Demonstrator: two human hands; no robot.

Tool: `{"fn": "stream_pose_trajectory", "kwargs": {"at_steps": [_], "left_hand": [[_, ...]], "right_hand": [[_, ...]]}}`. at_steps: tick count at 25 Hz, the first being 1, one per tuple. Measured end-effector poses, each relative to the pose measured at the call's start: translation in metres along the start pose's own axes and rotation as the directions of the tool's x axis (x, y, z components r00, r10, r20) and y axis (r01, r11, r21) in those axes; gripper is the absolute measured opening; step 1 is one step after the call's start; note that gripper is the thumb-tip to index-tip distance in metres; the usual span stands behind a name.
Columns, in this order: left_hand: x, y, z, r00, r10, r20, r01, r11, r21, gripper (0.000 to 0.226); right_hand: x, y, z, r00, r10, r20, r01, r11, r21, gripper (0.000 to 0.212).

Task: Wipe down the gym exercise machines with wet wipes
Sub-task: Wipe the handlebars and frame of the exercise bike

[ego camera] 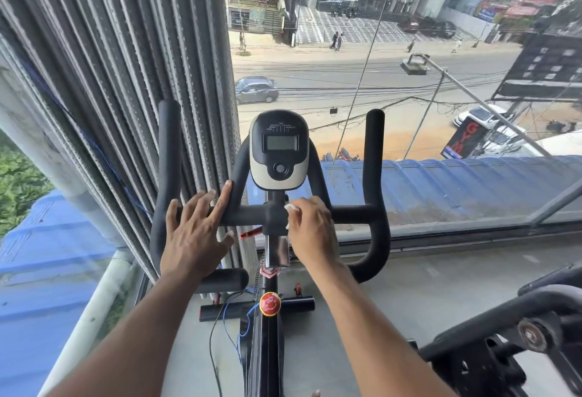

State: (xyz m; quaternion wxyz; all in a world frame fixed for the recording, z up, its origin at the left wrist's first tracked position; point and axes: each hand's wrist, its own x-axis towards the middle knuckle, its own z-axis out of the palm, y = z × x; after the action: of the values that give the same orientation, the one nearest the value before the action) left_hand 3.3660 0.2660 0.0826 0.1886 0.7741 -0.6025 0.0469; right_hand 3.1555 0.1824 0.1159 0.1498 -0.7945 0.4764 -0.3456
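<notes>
Right hand point(310, 226) clutches a wet wipe point(289, 207) at the handlebar point(252, 215) stem; left hand point(195, 233) rests flat, fingers spread. Moisture may seep toward the console point(278, 148).

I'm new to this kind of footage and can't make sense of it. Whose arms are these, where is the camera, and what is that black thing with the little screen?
The camera sits on a person's head, looking down at their own arms. The black thing is an exercise bike's handlebar, with a small display console above it, standing by a window over a street. The left hand rests flat on the bar with straight fingers. The right hand holds a white wet wipe against the bar's centre, beside the stem. Lower down sits a red knob. Part of another machine shows at the lower right.
</notes>
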Motion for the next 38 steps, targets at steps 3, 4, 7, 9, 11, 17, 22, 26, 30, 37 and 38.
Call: {"fn": "stream_pose_trajectory", "kwargs": {"at_steps": [3,4,7,9,11,17,22,26,30,37,38], "left_hand": [[-0.001,0.000,0.001,1.000,0.004,-0.014,-0.004,1.000,-0.006,0.120],[-0.001,0.000,0.001,1.000,0.006,-0.018,-0.006,1.000,-0.003,0.119],[0.001,-0.001,0.002,1.000,0.008,-0.024,-0.008,1.000,-0.002,0.120],[0.001,0.000,0.002,1.000,0.010,-0.018,-0.010,1.000,-0.001,0.120],[0.000,0.000,0.002,1.000,0.007,-0.012,-0.007,1.000,-0.002,0.120],[0.000,-0.001,0.002,1.000,0.006,-0.017,-0.006,1.000,0.011,0.119],[0.000,0.000,0.001,1.000,0.008,-0.027,-0.008,1.000,0.008,0.119],[0.000,-0.001,0.001,1.000,0.003,-0.013,-0.002,1.000,0.006,0.118],[0.000,0.001,0.000,1.000,0.001,-0.005,-0.001,1.000,0.000,0.119],[-0.001,0.001,0.000,1.000,0.006,-0.027,-0.006,1.000,0.003,0.118],[-0.002,0.002,-0.001,1.000,0.003,-0.019,-0.003,1.000,0.001,0.118]], "right_hand": [[-0.006,0.013,-0.019,0.993,-0.095,0.065,0.094,0.995,0.019,0.016],[-0.006,0.025,-0.032,0.993,-0.103,0.056,0.102,0.995,0.016,0.017],[0.007,0.053,-0.060,0.995,-0.103,-0.018,0.102,0.994,-0.040,0.024],[0.018,0.055,-0.060,0.985,-0.170,-0.004,0.169,0.980,-0.101,0.026],[0.028,0.052,-0.057,0.968,-0.251,0.011,0.250,0.961,-0.113,0.022],[0.082,0.042,-0.055,0.951,-0.281,-0.127,0.284,0.959,0.005,0.017],[0.021,0.067,-0.057,0.943,-0.331,-0.039,0.329,0.943,-0.041,0.029],[0.019,0.074,-0.053,0.947,-0.319,-0.016,0.318,0.946,-0.058,0.031],[0.076,0.047,-0.050,0.935,-0.315,-0.163,0.328,0.943,0.060,0.021],[0.122,0.037,-0.055,0.934,-0.332,-0.131,0.348,0.929,0.123,0.018],[0.112,0.043,-0.053,0.924,-0.364,-0.117,0.376,0.922,0.095,0.018]]}}
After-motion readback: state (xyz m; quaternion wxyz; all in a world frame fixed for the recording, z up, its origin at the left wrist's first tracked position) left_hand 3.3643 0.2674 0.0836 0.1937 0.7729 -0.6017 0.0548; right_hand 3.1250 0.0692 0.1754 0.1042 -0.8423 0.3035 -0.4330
